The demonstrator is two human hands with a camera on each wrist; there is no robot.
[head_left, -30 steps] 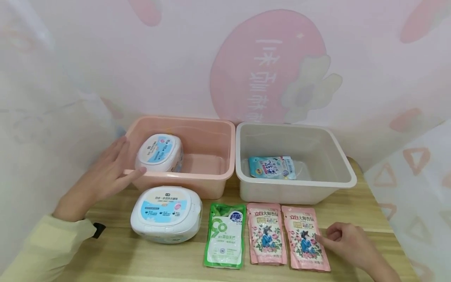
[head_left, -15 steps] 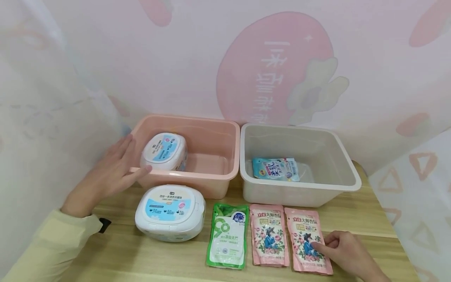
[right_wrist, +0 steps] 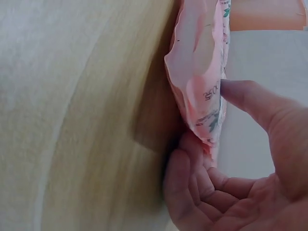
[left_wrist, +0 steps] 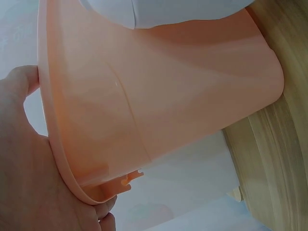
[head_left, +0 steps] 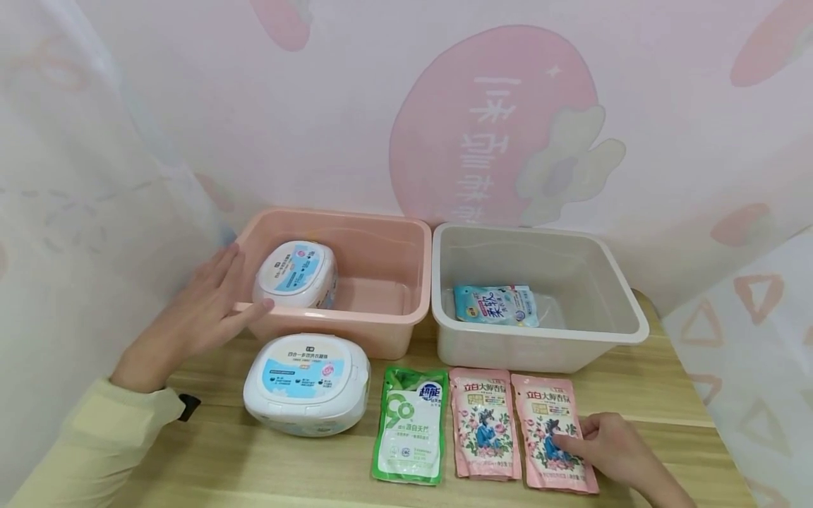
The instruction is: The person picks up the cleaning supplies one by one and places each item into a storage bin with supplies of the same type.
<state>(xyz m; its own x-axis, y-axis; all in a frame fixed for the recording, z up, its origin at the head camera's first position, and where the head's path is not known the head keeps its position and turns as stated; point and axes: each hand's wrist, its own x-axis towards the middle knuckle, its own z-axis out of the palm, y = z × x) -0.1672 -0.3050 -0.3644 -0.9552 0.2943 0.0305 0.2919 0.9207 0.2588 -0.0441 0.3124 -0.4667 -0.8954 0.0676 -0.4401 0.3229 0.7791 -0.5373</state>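
Note:
In the head view my left hand [head_left: 190,310] rests against the left end of the pink bin [head_left: 356,326], its fingers stretched out along the rim and the thumb over the front corner. The left wrist view shows the thumb [left_wrist: 26,79] at the rim. My right hand [head_left: 619,451] pinches the right edge of a pink laundry detergent pouch [head_left: 549,416], which lies on the table. Its thumb [right_wrist: 245,96] presses the printed face, and the curled fingers [right_wrist: 192,178] are at the underside edge. A second pink pouch [head_left: 484,451] lies just left of it.
A green pouch [head_left: 409,437] and a white lidded tub [head_left: 305,381] lie further left on the wooden table [head_left: 209,451]. Another white tub [head_left: 297,268] sits inside the pink bin. The off-white bin [head_left: 533,347] holds a blue pouch [head_left: 495,305].
My right hand has moved left onto the rightmost pink pouch, thumb over its face and fingers at its edge. The left hand stays on the pink bin.

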